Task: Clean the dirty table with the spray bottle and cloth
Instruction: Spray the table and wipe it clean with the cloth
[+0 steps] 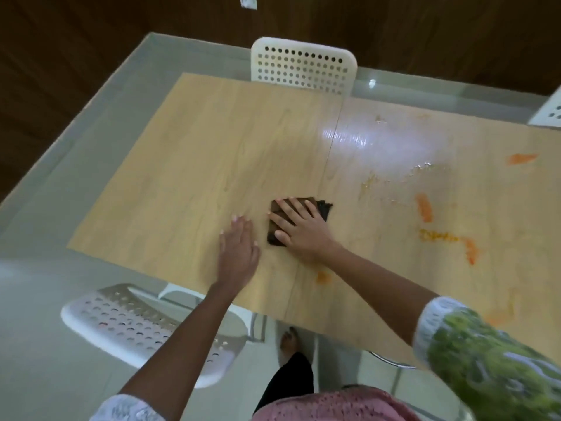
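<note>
Head view, right hand point(299, 227) flat on cloth point(321, 208), mid-table point(188, 153)

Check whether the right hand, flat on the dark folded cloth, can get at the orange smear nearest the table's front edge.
Probably yes: bare wood separates right hand on cloth from smear.

I see pale grey floor tiles point(60, 165) running out to a dark wood wall point(91, 34) far beyond the hands. A white chair with holes point(303, 66) stands straight ahead of them, another white chair point(136, 326) below the left forearm. A ceiling light glints on the floor.
</note>
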